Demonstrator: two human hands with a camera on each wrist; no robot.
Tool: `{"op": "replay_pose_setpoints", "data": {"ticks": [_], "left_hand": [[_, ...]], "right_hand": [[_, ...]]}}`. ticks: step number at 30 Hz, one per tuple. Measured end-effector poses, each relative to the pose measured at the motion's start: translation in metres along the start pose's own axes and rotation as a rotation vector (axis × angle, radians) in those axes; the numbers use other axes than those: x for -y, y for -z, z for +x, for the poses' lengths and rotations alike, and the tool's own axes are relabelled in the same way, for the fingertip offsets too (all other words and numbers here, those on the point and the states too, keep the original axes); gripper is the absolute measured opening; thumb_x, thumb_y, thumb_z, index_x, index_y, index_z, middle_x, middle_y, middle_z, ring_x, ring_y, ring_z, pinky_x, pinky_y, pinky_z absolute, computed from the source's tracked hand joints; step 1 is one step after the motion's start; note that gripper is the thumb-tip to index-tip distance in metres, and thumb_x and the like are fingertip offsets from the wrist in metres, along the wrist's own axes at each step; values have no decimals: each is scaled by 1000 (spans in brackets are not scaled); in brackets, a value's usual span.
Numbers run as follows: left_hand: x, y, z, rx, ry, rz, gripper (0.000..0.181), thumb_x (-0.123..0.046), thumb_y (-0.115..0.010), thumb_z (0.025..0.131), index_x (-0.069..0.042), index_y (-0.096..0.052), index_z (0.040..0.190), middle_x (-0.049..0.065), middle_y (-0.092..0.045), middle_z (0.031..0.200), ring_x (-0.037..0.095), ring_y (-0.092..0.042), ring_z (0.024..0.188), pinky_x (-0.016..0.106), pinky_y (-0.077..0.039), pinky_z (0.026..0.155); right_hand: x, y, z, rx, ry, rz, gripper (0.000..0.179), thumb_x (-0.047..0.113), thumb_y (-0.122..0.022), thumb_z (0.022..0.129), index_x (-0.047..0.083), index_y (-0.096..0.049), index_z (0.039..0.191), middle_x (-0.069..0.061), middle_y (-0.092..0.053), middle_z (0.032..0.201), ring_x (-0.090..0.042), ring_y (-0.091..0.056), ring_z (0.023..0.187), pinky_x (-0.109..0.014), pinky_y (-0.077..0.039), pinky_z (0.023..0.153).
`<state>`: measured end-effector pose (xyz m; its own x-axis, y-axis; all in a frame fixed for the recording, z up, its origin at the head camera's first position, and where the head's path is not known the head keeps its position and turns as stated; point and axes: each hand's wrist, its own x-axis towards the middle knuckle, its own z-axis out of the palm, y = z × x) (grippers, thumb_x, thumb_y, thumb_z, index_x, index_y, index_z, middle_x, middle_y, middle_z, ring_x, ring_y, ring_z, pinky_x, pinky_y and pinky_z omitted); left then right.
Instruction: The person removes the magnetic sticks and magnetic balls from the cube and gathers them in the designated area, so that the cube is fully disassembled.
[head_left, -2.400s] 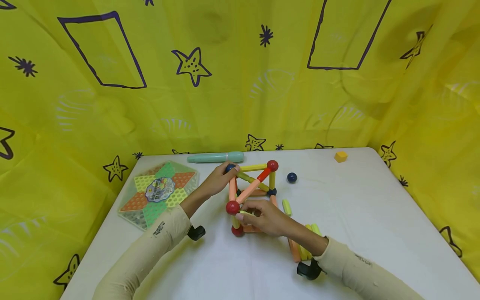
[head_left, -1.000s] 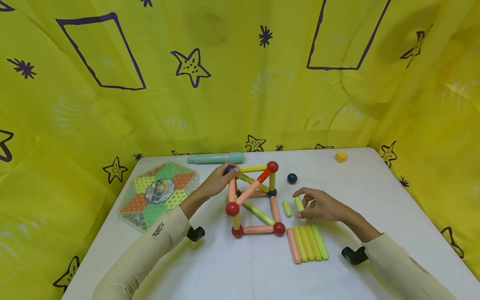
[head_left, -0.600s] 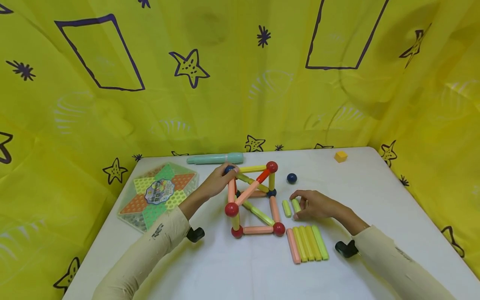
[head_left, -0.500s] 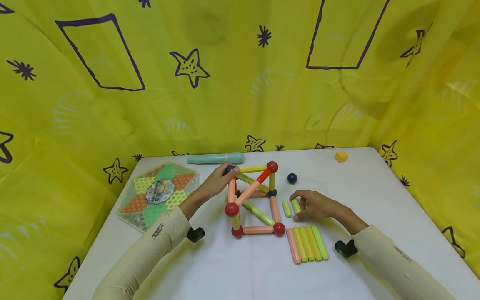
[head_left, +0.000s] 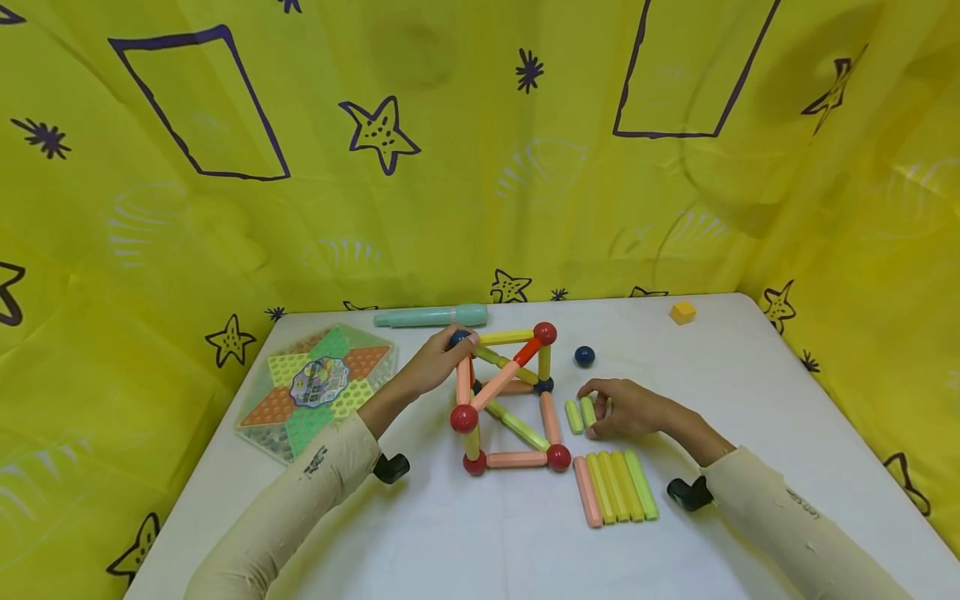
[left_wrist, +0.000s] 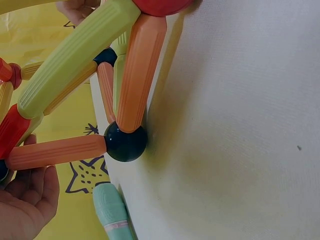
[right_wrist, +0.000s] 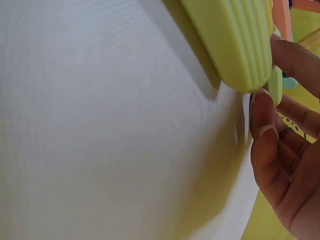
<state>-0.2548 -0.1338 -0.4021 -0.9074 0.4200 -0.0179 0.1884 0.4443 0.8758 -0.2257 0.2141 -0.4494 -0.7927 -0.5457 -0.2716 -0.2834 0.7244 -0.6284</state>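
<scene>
A cube-like frame of magnetic sticks and balls stands mid-table, with pink, yellow and green magnetic sticks (head_left: 517,459) joined at red balls (head_left: 464,418) and dark blue ones. At its upper back-left corner my left hand (head_left: 438,362) grips a blue ball (head_left: 459,337); in the left wrist view the fingers (left_wrist: 37,192) curl by the end of a pink stick (left_wrist: 57,151). To the right of the frame, my right hand (head_left: 626,408) pinches a short green magnetic stick (head_left: 588,412) between thumb and fingertips. It lies close alongside another short green stick (head_left: 573,417).
A row of longer sticks (head_left: 615,487), pink, yellow and green, lies in front of the right hand. Behind are a loose blue ball (head_left: 584,357) and a yellow block (head_left: 682,313). A star-patterned game board (head_left: 318,383) lies left, a teal tube (head_left: 431,317) at the back edge.
My right hand has left the frame's front, moved right with the short green stick, then brought it down and leftward beside the other short one. My left hand has stayed at its corner.
</scene>
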Motion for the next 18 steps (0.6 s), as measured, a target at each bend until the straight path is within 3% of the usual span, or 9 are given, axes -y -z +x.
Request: {"op": "replay_pose_setpoints", "data": {"ticks": [9,18], "left_hand": [[0,0,1,9,9,0,41,-37,-43,108,-4,-53,130,18,-59,119,23,-55,101,33,-46,86],[1,0,2,11,10,-6,40,-35,-43,108,-3,-52,131,19,-60,120,23,-55,101,34,-46,86]], "right_hand": [[-1,0,-3,-28,5,9,58,23,-84,82,4,-56,130,-1,-59,92,-19,-52,90,-34,-45,80],[-4,4,-10,-57,57,82,55,21,-79,87,1,-54,132,-4,-63,98,-15,-55,75,-25,-47,68]]}}
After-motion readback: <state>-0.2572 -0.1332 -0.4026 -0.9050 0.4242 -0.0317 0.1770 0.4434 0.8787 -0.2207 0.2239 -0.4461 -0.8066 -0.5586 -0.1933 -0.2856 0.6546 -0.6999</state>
